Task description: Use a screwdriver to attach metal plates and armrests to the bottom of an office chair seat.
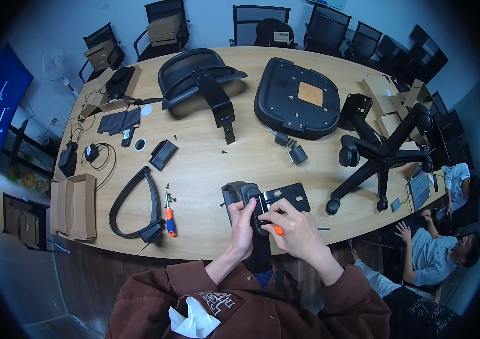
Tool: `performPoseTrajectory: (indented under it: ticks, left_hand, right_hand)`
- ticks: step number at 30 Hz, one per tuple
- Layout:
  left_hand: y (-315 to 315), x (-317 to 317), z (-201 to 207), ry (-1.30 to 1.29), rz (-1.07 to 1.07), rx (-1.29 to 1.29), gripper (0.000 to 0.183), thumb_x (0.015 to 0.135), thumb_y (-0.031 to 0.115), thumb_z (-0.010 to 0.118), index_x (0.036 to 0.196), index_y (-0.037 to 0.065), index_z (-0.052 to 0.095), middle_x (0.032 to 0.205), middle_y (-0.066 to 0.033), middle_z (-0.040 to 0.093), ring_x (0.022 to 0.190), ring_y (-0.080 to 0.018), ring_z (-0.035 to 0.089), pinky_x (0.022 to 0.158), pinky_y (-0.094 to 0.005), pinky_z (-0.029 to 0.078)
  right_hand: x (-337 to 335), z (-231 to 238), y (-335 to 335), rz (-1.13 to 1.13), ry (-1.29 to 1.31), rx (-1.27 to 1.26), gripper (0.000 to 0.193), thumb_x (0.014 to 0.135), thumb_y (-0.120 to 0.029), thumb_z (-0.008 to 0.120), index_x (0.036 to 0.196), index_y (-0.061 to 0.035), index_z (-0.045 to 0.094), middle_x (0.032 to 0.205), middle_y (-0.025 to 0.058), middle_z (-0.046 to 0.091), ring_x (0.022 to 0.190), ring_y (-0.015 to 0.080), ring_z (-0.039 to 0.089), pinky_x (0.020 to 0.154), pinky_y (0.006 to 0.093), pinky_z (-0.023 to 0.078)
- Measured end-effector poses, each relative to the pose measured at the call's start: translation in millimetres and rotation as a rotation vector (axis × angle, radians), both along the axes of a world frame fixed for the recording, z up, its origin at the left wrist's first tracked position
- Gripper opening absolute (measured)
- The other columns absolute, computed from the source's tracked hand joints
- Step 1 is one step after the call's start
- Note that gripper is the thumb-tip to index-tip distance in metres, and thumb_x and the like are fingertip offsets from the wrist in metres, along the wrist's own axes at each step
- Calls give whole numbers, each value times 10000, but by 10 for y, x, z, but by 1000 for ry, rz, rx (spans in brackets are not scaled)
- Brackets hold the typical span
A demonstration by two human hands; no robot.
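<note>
At the table's near edge, my left hand [241,229] is closed around a black chair armrest [232,194] and steadies it. My right hand [296,229] pinches a small tool with an orange handle [279,230], seemingly a screwdriver, against the armrest's inner side; the fingers cover most of it. A black metal bracket plate [294,196] with slots sticks out to the right of the armrest. Left of my hands lies a screwdriver [170,221] with an orange and blue handle, with a few dark screws [172,198] by its tip. A second looped black armrest [116,208] rests beyond it.
Across the table lie a mesh chair back [186,70] with its bracket, an upturned seat [290,93], a gas-lift cylinder [296,155] and a five-legged base [384,158]. An open cardboard box [74,206] is at left. People [440,254] sit at the right.
</note>
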State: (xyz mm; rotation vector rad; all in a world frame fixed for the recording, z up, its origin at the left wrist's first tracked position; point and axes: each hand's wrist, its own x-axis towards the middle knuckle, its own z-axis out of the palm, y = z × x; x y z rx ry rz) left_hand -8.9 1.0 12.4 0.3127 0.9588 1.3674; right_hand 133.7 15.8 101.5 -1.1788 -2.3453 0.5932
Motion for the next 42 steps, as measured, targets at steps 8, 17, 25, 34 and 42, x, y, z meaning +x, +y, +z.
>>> performPoseTrajectory:
  ticks: [8,17,25,34,42]
  left_hand:
    - [-34,-9,28,30,-11,-21,354,1017,301,569,1144,52,351,1091,-93,524,968,-109,564,842,-272,491]
    - [-46,-6,107,39,-16,4,377,1011,315,587,1136,52,347,1016,-112,563,890,-117,601,752,-259,519]
    - [-59,-8,146,39,-5,-2,387,1005,313,597,1134,53,341,1011,-118,567,881,-118,602,751,-261,515]
    - [-41,-28,37,59,-1,-8,388,1006,312,598,1130,48,341,1018,-124,578,895,-122,601,791,-269,508]
    - [-32,-22,-60,139,-72,-9,309,1029,343,519,1091,118,316,1033,-134,582,798,-210,676,603,-371,602]
  right_hand:
    - [-30,-20,-60,-52,9,46,193,812,-202,779,927,-65,707,923,53,576,656,246,653,574,365,516]
    - [-3,57,-17,25,22,13,171,772,-77,778,934,-81,726,895,27,614,670,238,650,578,353,501]
    - [-34,89,-45,31,-8,87,165,767,-112,796,909,-72,723,864,34,622,664,244,653,567,353,501]
    - [93,214,113,-80,211,54,392,691,-300,899,696,-54,594,686,40,587,553,194,586,518,297,448]
    - [64,777,79,-47,1536,-91,397,1035,-274,537,718,-42,475,603,54,465,446,101,444,384,239,370]
